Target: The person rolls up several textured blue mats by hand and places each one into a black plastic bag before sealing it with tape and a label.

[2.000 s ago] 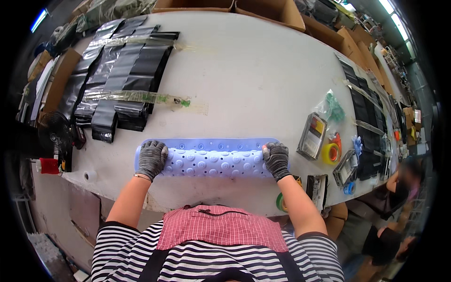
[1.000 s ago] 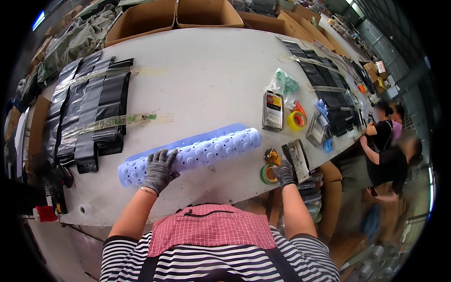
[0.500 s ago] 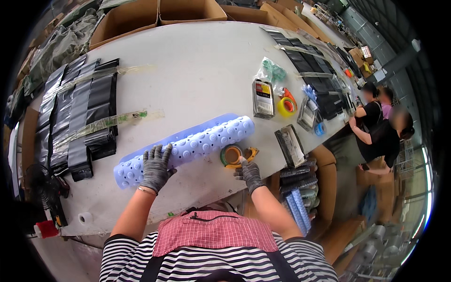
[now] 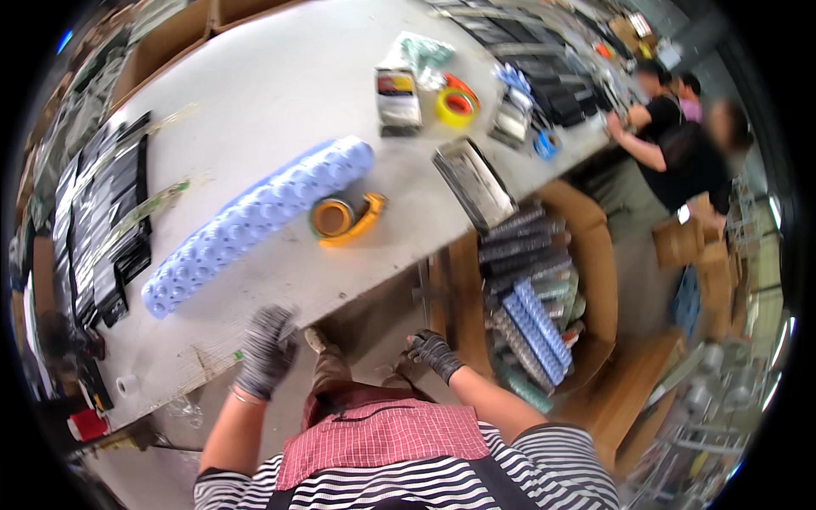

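A rolled pale-blue bath mat [image 4: 255, 217] with raised bumps lies slantwise on the white table [image 4: 280, 93], touched by neither hand. My left hand [image 4: 268, 350], in a grey striped glove, is just off the table's near edge below the mat; motion smears its fingers. In a matching glove, my right hand [image 4: 434, 354] hangs beside the carton, its fingers loosely bent and apart, with nothing seen in them. An orange tape dispenser [image 4: 350, 223] with a roll of tape rests at the mat's right end.
An open carton [image 4: 599, 280] full of rolled mats [image 4: 537, 327] stands right of me. Black plastic bags [image 4: 102, 225] are taped down at left. An open-topped box [image 4: 476, 183], yellow tape [image 4: 457, 107] and blue tape [image 4: 546, 144] lie farther right. Co-workers [image 4: 680, 144] stand beyond.
Both hands have left the table: the left came off the mat, the right off the tape dispenser. The view has turned rightward, bringing more of the carton of rolled mats into sight.
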The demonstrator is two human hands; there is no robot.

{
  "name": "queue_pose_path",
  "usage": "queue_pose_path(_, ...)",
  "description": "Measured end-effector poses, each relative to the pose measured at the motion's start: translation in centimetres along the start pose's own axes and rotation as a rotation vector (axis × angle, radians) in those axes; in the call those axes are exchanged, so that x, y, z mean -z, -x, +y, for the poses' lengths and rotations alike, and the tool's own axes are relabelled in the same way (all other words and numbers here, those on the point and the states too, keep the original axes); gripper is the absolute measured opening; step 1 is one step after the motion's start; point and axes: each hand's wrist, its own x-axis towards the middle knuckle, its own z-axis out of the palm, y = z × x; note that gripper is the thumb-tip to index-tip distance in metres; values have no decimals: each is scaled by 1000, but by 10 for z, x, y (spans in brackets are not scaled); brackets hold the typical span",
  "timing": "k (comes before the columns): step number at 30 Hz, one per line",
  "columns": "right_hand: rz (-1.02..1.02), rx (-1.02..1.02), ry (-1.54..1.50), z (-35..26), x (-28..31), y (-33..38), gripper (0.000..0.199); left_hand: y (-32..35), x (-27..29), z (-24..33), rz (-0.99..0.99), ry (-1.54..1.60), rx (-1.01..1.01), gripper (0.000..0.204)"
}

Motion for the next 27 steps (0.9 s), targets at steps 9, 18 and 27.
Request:
queue_pose_path(9, 81, -98, -380, 132, -119, -52, 19, 21, -209, 63, -605, 317, 107, 32)
queue_pose_path(18, 731, 329, -420, 172, -133, -290, 14, 2, -409, -152, -393, 108, 87, 46)
queue_pose_path(27, 1264, 531, 136, 159, -30, -541, 41, 36, -527, -316, -375, -393, 250, 75)
